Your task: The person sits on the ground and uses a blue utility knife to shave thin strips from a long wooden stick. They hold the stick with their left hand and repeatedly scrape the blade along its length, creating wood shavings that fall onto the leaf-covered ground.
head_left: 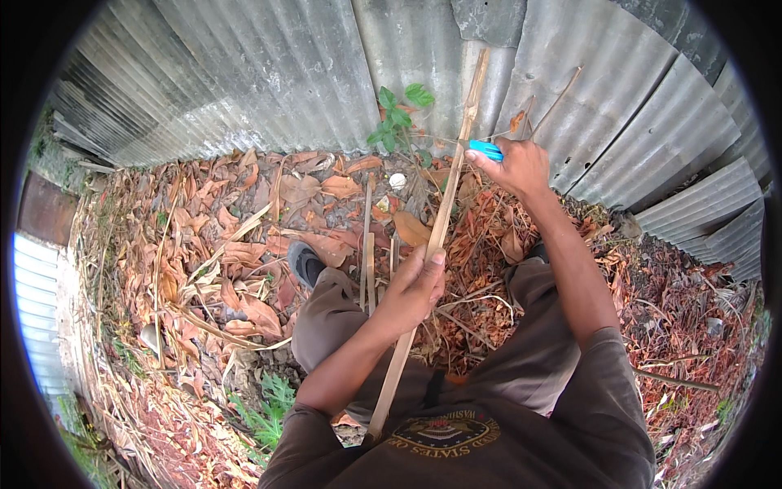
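A wall of corrugated metal sheets (pixel 269 73) is curving across the far side of the scene, and a bed of dry brown leaves (pixel 236 236) is covering the ground in front of it, spreading from the left to the right. The person is sitting in the near middle, brown trousers (pixel 342 314) showing at the knees and a dark shoe (pixel 305 262) resting on the leaves to the left. A long, pale bamboo strip (pixel 440 224) is running from near the person's chest diagonally up and away toward the wall, its far end splintered. The left hand (pixel 415 289) is clamped around the middle of the strip, thumb lying along it. The right hand (pixel 515 165) is reaching farther out and to the right, fingers closed around a tool with a blue handle (pixel 486 150), which is touching the strip near its far end. A small green plant (pixel 399 118) is growing at the foot of the wall, just left of the strip.
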The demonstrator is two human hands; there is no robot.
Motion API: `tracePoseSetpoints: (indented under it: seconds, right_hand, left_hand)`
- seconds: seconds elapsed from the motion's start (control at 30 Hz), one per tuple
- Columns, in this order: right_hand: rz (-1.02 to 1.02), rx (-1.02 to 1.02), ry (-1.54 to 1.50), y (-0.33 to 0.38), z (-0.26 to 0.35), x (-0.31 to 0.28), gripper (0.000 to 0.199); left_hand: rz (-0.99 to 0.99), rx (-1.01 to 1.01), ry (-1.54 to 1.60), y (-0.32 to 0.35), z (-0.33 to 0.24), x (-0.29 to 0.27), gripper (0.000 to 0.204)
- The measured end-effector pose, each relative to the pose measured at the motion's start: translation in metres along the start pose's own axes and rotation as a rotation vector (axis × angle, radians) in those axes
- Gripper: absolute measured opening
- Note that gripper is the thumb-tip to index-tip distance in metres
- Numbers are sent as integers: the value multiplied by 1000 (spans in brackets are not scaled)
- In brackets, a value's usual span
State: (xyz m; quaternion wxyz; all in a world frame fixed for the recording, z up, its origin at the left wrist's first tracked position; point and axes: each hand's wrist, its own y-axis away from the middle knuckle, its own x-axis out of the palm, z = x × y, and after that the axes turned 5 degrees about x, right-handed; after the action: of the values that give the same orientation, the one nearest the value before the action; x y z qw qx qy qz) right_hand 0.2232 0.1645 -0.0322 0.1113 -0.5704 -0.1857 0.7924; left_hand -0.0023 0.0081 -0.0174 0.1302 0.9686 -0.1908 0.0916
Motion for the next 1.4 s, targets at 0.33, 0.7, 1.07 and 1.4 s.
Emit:
tracePoseSetpoints:
  seconds: [0.33,0.7,1.07,1.4]
  right_hand:
    - [140,-169,-293,44,26,-24,63]
    - [91,-400,-226,45,34,-4,65]
    - [51,36,-109,4,-2,-28,68]
    - [221,-291,-191,51,51,-15,67]
  left_hand:
    - [20,24,230,4,4,-18,31]
    - [68,-41,313,6,3,-13,31]
    - [131,-55,227,22,1,-3,25]
    - [-87,69,-156,13,2,-16,21]
